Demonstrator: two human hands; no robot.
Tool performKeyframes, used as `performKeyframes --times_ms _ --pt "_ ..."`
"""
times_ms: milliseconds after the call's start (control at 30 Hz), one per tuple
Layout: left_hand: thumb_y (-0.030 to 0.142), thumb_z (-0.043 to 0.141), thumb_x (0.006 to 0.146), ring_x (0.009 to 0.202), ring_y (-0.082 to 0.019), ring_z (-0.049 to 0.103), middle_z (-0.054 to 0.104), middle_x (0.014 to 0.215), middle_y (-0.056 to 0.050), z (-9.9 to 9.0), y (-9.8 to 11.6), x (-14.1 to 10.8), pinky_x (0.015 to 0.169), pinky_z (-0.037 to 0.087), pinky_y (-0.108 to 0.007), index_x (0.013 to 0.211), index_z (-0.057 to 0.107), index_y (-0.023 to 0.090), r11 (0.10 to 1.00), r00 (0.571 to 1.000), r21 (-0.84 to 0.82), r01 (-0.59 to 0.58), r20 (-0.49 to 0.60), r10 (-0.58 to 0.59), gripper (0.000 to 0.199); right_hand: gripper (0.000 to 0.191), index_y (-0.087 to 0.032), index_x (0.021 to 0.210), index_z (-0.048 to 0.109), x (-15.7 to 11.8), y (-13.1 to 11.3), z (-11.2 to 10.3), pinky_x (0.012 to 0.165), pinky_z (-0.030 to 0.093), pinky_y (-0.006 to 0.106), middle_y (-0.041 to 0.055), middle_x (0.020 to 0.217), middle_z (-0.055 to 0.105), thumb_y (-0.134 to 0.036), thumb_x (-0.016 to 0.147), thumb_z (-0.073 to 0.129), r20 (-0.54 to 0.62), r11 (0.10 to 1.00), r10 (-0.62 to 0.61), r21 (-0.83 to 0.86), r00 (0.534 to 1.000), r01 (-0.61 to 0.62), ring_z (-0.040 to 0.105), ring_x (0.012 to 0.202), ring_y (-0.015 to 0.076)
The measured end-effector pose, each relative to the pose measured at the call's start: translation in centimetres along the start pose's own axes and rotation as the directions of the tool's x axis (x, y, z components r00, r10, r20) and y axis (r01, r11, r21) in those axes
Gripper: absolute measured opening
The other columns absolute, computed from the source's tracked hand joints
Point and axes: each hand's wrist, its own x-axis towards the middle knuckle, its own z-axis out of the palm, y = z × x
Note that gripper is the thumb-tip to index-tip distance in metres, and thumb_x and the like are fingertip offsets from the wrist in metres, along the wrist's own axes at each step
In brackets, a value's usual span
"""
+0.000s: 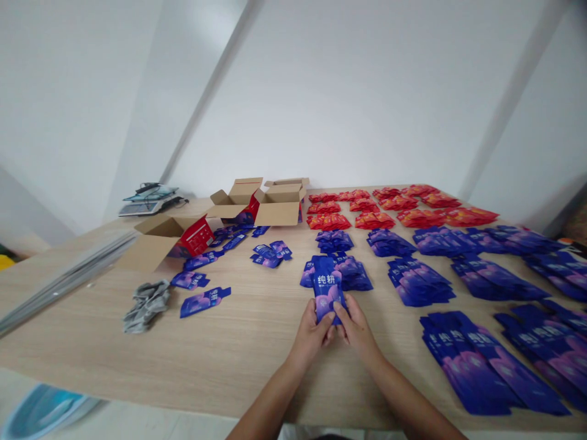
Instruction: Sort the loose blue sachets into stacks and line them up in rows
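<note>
Between both hands I hold a blue and purple pouch (327, 284) upright, its printed front facing me. My left hand (316, 327) grips its lower left side, the thumb on the front. My right hand (353, 321) grips the lower right side in the same way. Whether more than one pouch is in the grip cannot be made out. Just behind it lies a fanned pile of blue pouches (360, 273), partly hidden by the held one. To the left, a single blue pouch (204, 302) lies flat on the table (257, 342).
Piles of blue pouches (419, 281) and red pouches (373, 220) fill the right side. Open cartons (147, 250) stand at the left and back, with loose pouches nearby. A grey cloth (145, 305), long thin strips (68, 281) and a scale (149, 206) are left. A blue basin (50, 409) sits below.
</note>
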Motion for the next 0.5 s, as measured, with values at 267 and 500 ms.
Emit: performKeyframes --times_ms 267,500 --pt "0.056 0.052 0.081 0.035 -0.006 0.037 0.046 0.052 0.010 -4.5 -0.8 0.5 0.036 0.031 -0.018 0.100 0.043 0.018 0.960 0.997 0.280 0.019 0.070 -0.040 0.043 0.040 -0.022 0.095 0.046 -1.0 0.0 -0.6 0.033 0.027 0.018 -0.0097 0.057 0.043 -0.058 0.080 0.050 0.018 0.993 0.060 -0.099 0.998 -0.058 0.032 0.034 0.0041" --pt "0.036 0.051 0.084 0.116 -0.027 0.051 0.055 0.120 -0.018 -17.3 1.4 10.9 0.097 0.040 -0.040 0.119 0.048 0.010 0.398 0.905 0.912 0.095 -0.245 0.346 0.044 0.047 -0.015 0.106 0.055 -2.5 2.2 -5.1 0.059 0.050 0.031 0.0073 0.076 0.066 -0.052 0.084 0.036 -0.069 0.786 0.127 -0.601 0.989 -0.143 0.065 0.067 0.0218"
